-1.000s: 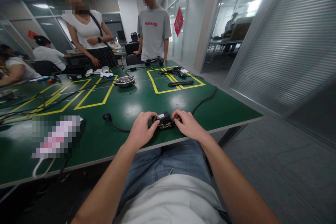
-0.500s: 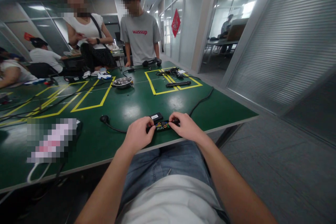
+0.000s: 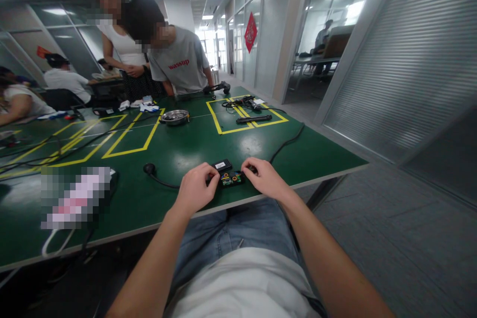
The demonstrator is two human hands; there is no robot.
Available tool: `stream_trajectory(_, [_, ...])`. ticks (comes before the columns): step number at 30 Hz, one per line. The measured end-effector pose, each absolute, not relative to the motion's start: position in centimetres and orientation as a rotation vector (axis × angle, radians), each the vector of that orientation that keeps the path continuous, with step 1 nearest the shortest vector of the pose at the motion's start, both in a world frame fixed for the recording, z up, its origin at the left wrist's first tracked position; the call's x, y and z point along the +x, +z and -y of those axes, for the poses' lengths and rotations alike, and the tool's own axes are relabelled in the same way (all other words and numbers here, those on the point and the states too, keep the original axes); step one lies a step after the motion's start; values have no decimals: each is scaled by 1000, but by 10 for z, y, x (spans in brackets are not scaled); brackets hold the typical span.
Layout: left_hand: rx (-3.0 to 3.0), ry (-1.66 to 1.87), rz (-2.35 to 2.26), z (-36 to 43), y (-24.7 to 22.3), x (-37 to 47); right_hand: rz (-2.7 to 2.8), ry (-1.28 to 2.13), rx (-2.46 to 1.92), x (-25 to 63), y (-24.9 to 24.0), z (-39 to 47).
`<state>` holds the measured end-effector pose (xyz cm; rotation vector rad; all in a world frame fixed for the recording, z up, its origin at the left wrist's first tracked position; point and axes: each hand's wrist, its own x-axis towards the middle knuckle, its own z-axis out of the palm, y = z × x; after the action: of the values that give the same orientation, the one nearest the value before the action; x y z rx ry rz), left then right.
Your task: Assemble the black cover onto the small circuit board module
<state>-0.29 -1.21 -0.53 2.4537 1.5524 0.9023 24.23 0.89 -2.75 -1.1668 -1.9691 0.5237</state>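
An opened power adapter with a bare circuit board [image 3: 231, 179] lies near the table's front edge, between my hands. Just behind it rests a black cover [image 3: 222, 165] with a white label. My left hand [image 3: 197, 188] is closed in a pinch at the board's left side, where the power cord [image 3: 166, 184] with a black plug [image 3: 149, 169] runs in. At the right side, my right hand [image 3: 265, 177] pinches the end of a black cable [image 3: 285, 145] that trails back across the green table. Fingers partly hide both cord ends.
A metal bowl [image 3: 175, 118] stands farther back. Inside yellow tape lie a black bar-shaped object [image 3: 254, 119] and tangled cables [image 3: 238, 103]. A blurred pinkish item [image 3: 80, 198] is at left. One person [image 3: 182, 59] leans over the far edge, with another person [image 3: 124, 49] behind.
My right hand has drawn slightly up from the board, showing more of it. Across the table, the person in grey has bent forward and left; the other person's hands have lowered.
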Motion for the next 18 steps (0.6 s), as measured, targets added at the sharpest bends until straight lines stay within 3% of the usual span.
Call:
stream_trajectory(9, [2520, 963, -1516, 7, -10, 0, 2002, 360, -1307, 240, -27, -9])
stream_trajectory(18, [2291, 874, -1696, -13, -18, -1, 2013, 411, -1301, 242, -30, -13])
